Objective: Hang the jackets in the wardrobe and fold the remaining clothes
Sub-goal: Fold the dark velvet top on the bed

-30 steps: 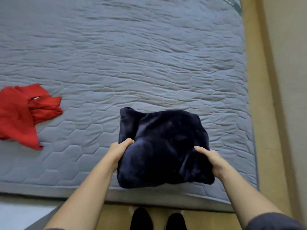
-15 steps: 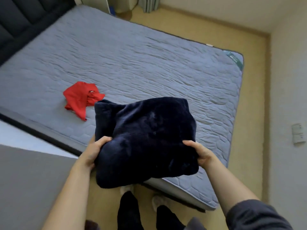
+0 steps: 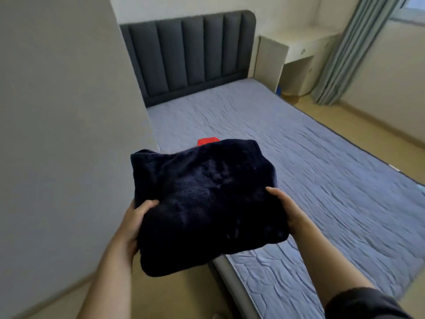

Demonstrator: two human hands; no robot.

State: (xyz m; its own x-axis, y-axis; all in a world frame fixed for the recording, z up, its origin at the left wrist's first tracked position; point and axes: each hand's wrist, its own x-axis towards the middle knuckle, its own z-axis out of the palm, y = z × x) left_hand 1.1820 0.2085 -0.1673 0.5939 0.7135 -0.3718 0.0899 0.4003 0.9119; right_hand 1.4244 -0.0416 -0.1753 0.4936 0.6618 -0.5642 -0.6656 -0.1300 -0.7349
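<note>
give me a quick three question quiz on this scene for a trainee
1. True or false: the left hand and the right hand both grip the folded navy fleece garment.
2. Where is the red garment? A: on the grey mattress, mostly hidden behind the navy garment. B: in the right hand alone. C: on top of the navy garment.
3. Short answer: what stands at the mattress's far end?

Key: 1 true; 2 A; 3 a dark padded headboard.
</note>
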